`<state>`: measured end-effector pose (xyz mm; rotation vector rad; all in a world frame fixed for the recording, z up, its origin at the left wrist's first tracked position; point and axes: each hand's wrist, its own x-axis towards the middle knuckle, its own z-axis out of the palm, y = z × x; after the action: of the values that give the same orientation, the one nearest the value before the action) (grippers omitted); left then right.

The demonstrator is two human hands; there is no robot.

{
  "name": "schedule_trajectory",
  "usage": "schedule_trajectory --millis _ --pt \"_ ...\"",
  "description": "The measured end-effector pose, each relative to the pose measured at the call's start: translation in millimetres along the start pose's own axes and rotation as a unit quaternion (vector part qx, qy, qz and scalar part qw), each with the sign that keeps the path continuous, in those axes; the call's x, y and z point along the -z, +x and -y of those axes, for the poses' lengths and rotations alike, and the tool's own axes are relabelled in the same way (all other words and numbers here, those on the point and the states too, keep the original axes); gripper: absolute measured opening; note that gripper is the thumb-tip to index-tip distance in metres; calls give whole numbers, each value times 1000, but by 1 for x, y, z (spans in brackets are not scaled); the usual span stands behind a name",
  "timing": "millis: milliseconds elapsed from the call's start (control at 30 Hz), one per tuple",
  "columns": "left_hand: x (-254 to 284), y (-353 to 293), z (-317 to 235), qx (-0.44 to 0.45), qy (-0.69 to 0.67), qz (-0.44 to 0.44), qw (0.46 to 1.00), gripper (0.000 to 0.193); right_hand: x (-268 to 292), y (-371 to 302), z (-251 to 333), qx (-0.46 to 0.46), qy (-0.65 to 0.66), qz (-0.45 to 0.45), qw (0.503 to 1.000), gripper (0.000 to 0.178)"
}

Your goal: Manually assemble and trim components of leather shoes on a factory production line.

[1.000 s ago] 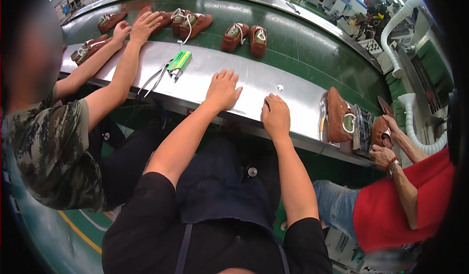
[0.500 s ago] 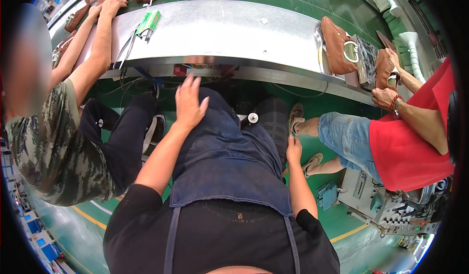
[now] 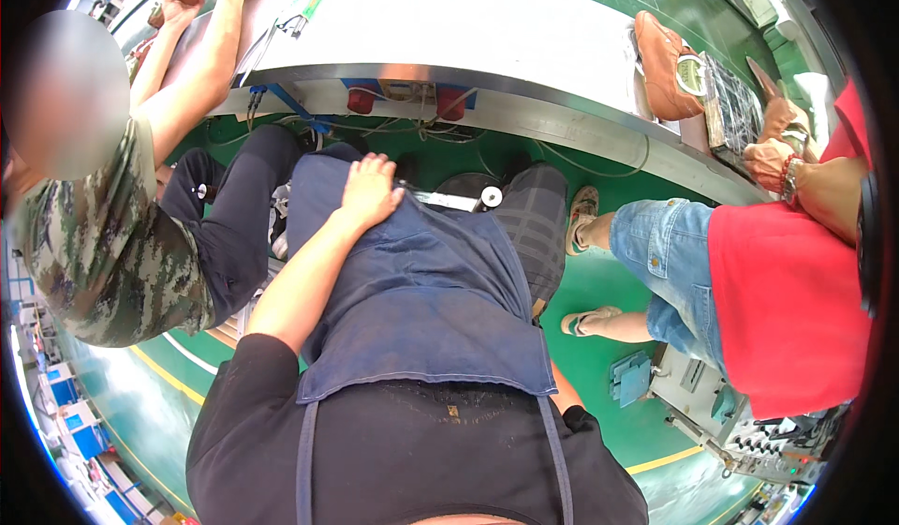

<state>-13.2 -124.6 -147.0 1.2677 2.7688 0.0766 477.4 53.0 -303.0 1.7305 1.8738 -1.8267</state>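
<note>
My left hand (image 3: 370, 192) lies flat on my blue denim apron (image 3: 431, 291) over my left knee, fingers apart and holding nothing. My right hand is hidden; only a bit of the right upper arm (image 3: 565, 396) shows beside the apron's edge. The steel-topped workbench (image 3: 487, 29) runs across the top of the view, beyond my knees. A brown shoe (image 3: 663, 68) lies on it at the right.
A person in a camouflage shirt (image 3: 103, 253) sits at my left, arms reaching onto the bench near a green-handled tool (image 3: 310, 5). A person in a red shirt (image 3: 787, 300) and sandals sits at my right, hands at a dark tray (image 3: 732, 108). Cables hang under the bench.
Both my hands came off the bench edge. The left one now rests on my apron and the right one has dropped out of sight. The view has tipped down toward my lap.
</note>
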Motion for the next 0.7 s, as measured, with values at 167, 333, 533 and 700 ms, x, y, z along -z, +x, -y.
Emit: schedule_trajectory --millis 167,333,533,700 --pt "-67 2 -28 -37 -56 446 892 59 2 -26 9 -26 7 -3 1000 38" --pt "-158 -40 -5 -162 -132 582 786 54 -12 -54 22 -65 16 3 998 38" --pt "-207 -54 0 -41 -271 694 666 56 -15 -60 41 -137 24 13 990 38" --pt "-176 -26 -15 14 -261 709 655 61 -3 -63 48 -222 33 -6 974 37"
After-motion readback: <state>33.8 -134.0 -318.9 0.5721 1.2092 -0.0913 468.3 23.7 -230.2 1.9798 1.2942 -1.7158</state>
